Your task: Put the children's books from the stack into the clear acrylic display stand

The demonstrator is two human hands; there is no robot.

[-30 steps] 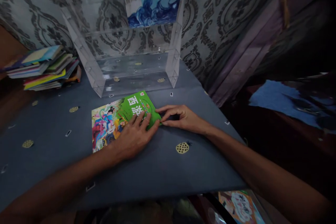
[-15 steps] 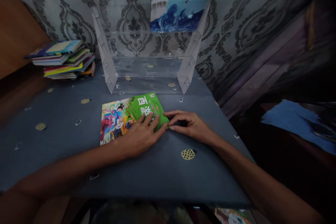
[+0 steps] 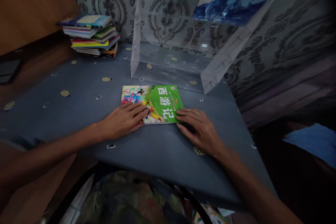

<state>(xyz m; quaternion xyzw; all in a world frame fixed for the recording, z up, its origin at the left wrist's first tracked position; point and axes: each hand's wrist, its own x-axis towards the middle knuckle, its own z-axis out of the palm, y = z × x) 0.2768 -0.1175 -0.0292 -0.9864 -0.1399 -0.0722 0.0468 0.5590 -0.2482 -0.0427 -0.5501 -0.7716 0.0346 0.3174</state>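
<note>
Left hand (image 3: 127, 118) now lies flat on pictured end of book (image 3: 154, 94), title (image 3: 165, 103) exposed; right hand (image 3: 201, 127) at corner, thumb parted, grip unclear

Book (image 3: 160, 104) on tabletop (image 3: 157, 150), left grip (image 3: 124, 120) over its left part, right grip (image 3: 199, 127) at right edge; rack (image 3: 227, 62) beyond both; stacked books (image 3: 91, 36) beyond left grip, farther left.

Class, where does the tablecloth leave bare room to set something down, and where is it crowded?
Widest patch: pineapple-print tablecloth left of the 西游记 book, between the book stack and left forearm. Smaller: between the left hand and right hand, toward the near edge. Crowded: the back, where the clear rack stands, and the book, touched by both hands.
</note>
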